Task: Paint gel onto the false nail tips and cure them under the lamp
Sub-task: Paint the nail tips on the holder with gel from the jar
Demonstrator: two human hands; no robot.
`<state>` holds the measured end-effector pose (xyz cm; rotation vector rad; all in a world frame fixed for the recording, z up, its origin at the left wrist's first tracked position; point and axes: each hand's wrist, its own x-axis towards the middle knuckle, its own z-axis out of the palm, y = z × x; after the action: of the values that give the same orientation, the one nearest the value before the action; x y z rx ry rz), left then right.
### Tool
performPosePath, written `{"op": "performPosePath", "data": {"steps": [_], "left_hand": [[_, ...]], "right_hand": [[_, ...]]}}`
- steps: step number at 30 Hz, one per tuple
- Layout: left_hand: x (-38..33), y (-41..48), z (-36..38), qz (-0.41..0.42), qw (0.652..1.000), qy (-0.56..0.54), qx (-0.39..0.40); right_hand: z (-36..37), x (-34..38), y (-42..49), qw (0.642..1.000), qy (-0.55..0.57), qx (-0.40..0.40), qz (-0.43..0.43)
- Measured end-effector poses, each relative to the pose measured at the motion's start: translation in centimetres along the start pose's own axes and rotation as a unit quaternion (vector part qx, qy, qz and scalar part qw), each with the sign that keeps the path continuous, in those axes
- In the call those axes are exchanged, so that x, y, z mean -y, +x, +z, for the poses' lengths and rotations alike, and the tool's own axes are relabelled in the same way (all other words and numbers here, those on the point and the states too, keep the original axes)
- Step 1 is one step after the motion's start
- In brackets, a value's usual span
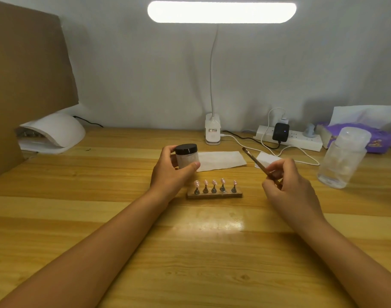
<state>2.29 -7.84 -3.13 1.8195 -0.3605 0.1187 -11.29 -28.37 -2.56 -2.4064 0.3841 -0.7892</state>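
My left hand [170, 172] grips a small clear gel jar [186, 157] with a black lid, held just above the wooden table [123, 218]. My right hand [288, 185] pinches a brown nail brush [257, 162], its tip pointing up and to the left. Between the hands stands a small wooden holder [214, 194] with several pink false nail tips [214, 182] on dark stands. The white curing lamp [54, 132] sits at the far left, its opening facing right.
A brown cardboard sheet [27, 70] leans over the curing lamp. A clip desk lamp [212, 132] stands at the back. Paper towels [221, 160], a power strip [290, 138] with cables, a clear plastic bottle [343, 156] and a purple tissue pack [359, 134] lie to the right.
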Motion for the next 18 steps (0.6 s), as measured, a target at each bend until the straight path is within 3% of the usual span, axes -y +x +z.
{"op": "performPosePath", "data": {"steps": [9, 18], "left_hand": [[-0.07, -0.29, 0.07, -0.016, 1.000, -0.005, 0.020], [0.13, -0.13, 0.12, -0.019, 1.000, -0.006, 0.010]], "right_hand": [[0.31, -0.61, 0.11, 0.999, 0.045, -0.007, -0.005], [0.55, -0.51, -0.46, 0.993, -0.082, 0.062, -0.059]]}}
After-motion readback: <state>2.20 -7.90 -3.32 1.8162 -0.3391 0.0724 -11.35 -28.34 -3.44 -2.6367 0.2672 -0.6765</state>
